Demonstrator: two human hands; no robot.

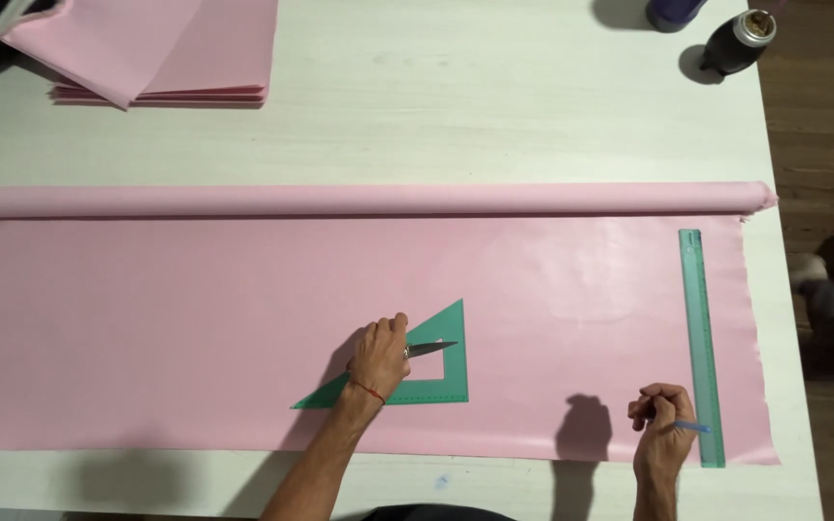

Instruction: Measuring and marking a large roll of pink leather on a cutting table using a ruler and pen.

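A wide pink sheet lies unrolled across the white table, its roll along the far side. My left hand rests on a green set square and holds a small metal blade whose tip points right over the square's cut-out. Close to the sheet's near edge, my right hand grips a blue pen, whose tip touches the lower end of a long green ruler that lies along the sheet's right edge.
A stack of folded pink sheets sits at the far left. A dark round container and a purple one stand at the far right corner. The table's right edge borders a wooden floor.
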